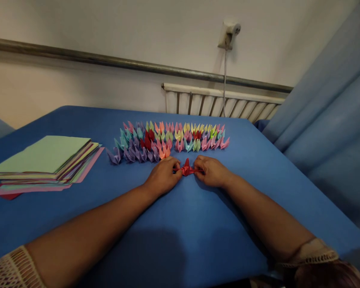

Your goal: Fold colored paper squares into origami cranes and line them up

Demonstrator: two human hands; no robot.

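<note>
A red origami crane [186,169] sits low over the blue table between my two hands, its middle part pointing up. My left hand [165,173] pinches its left tip, and my right hand [211,171] pinches the right one. Both hands have their fingers closed, partly hiding the paper ends. Just beyond them stand rows of folded paper cranes [180,145] in purple, pink, teal, red, yellow and green. An orange crane [164,152] is the closest of these to my left hand.
A thick stack of coloured paper sheets [45,156], pale green on top, lies on the left of the blue table [228,228]. Behind are a radiator [216,94], a metal pipe [123,62] and a wall socket with a plug [229,35]. A blue curtain [327,108] hangs at right.
</note>
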